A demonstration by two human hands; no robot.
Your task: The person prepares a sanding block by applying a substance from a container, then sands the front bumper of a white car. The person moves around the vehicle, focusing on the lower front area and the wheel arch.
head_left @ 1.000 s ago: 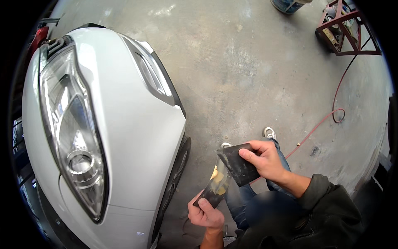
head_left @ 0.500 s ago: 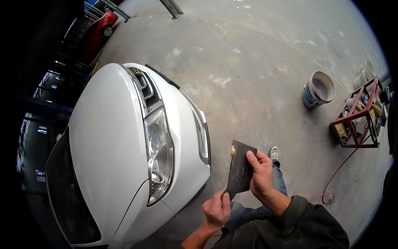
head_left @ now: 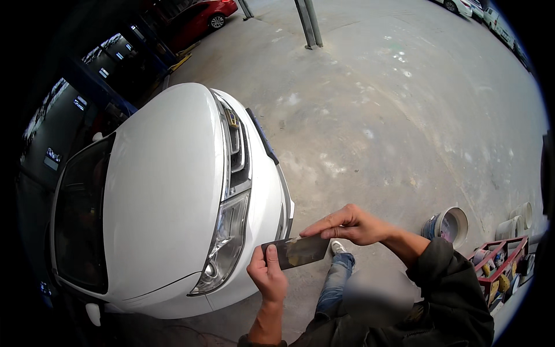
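A thin dark flat spreader (head_left: 309, 253), tilted, is between my two hands, with tan paste smeared on its face. My left hand (head_left: 269, 276) pinches its left end, the thumb lying over the face. At the other end my right hand (head_left: 355, 225) has long, nearly straight fingers along the upper edge and the thumb against the near side. Whether one blade or two overlapping ones are there, I cannot tell. Just left of my hands is a white car's front, with its headlight (head_left: 222, 246), bumper (head_left: 257, 231) and hood (head_left: 165, 156).
At the right stand a used bucket (head_left: 452, 226) and a red metal frame rack (head_left: 502, 267) holding assorted items. Pale tubs (head_left: 520, 217) stand behind it. Metal posts (head_left: 309, 24) rise from the concrete floor (head_left: 370, 133). A red car (head_left: 202, 16) is parked far off.
The view has swung, shifting the car and bucket in it. The spreader has turned from upright to nearly sideways, closer to the bumper. Its paste blob at the edge now shows as a smear.
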